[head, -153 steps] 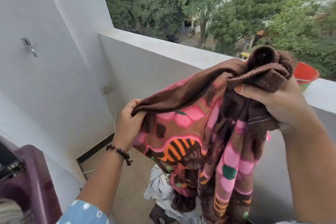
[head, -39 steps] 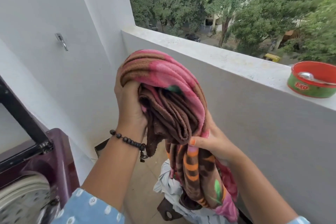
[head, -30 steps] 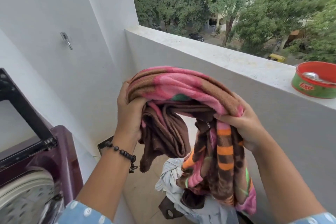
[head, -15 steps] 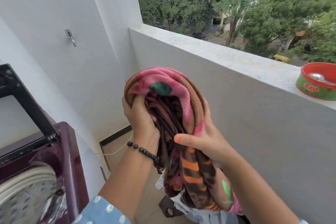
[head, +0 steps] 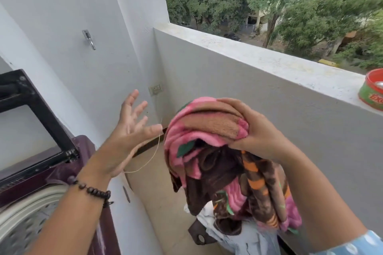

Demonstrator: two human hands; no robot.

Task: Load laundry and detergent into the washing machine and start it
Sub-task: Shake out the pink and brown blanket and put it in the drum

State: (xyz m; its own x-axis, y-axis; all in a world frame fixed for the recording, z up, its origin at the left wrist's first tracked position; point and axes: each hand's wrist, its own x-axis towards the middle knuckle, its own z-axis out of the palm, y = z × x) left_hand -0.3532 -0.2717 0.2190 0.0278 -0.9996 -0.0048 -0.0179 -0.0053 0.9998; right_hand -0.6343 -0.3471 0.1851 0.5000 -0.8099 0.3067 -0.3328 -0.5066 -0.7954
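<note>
Right hand: fingers curl around the bunched blanket
Left hand: fingers spread, holds nothing
Washer: lid up
Left: load, soap, start

Her left hand is lifted off to the side with the palm turned inward and the fingers spread and straight, holding nothing; a dark bead bracelet circles that wrist. Her right hand is raised in front, fingers curled over and thumb pinching a bunched blanket from above.
</note>
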